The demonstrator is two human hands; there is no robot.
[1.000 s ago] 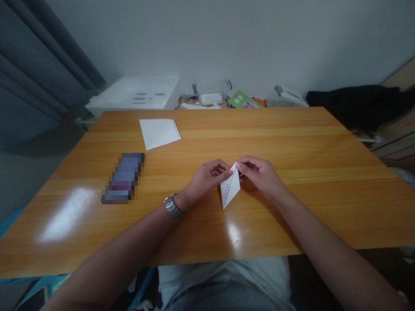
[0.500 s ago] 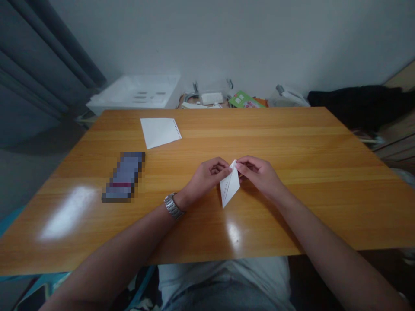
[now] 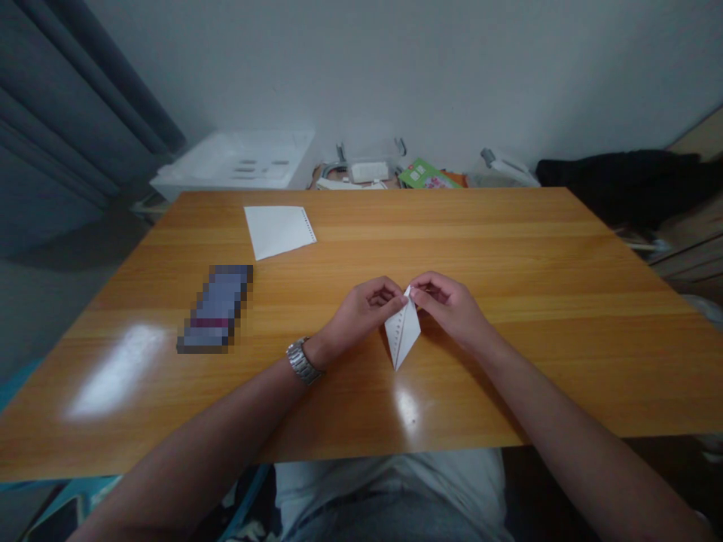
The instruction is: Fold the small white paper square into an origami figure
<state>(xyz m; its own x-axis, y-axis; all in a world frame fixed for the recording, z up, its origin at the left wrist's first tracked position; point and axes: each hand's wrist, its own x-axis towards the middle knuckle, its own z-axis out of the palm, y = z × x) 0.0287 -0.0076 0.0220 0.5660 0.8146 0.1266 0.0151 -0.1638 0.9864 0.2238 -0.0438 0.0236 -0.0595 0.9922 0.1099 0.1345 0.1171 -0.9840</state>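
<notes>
Folded paper (image 3: pixel 405 335) pinched up near its top end

So the paper is folded into a skinny kite shape, narrow point aimed back at the person, with a crease down the length and a row of little punched holes along the left part. It's over the near half of the wooden worktop (image 3: pixel 508 241), a bit right of the middle. Can't really tell if the bottom tip is touching the wood or just above it.

Both hands are on it, pretty close together. The left hand (image 3: pixel 373 302) has its thumb pressed on the upper left side, fingers curled in behind. The right hand (image 3: pixel 446 302) grips right by the top tip, thumb and fingertips closed on the paper. There's a metal watch (image 3: pixel 303 361) on the left wrist.

Further back and to the left lies a loose white sheet (image 3: pixel 281 233), also with holes down one edge. Nearer than that, on the left, there's a dark, phone-like slab (image 3: pixel 218 309), too pixelated to read. Past the far edge: a white plastic tub (image 3: pixel 226 162) and a green booklet (image 3: pixel 428 174).
</notes>
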